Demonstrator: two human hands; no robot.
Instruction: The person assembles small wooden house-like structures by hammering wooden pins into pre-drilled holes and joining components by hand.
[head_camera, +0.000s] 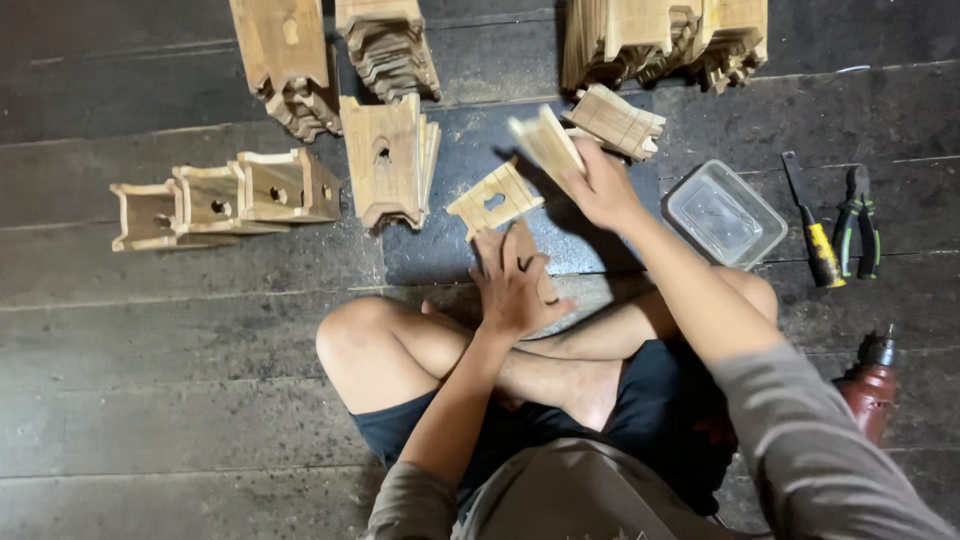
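I sit cross-legged on a dark wooden floor. My left hand (512, 285) grips a flat wooden panel with a keyhole cutout (493, 200), holding it upright in front of my knees. My right hand (603, 185) holds a second wooden panel (546, 142) raised and tilted just to the right of the first. The two panels are close together but I cannot tell if they touch.
Three assembled wooden box frames (222, 195) lie at the left. Stacks of cut panels (390, 155) stand ahead, more at the top (660, 35). A clear plastic tub (725, 213), a chisel (815, 235), pliers (858, 220) and a red drill (872, 385) lie at the right.
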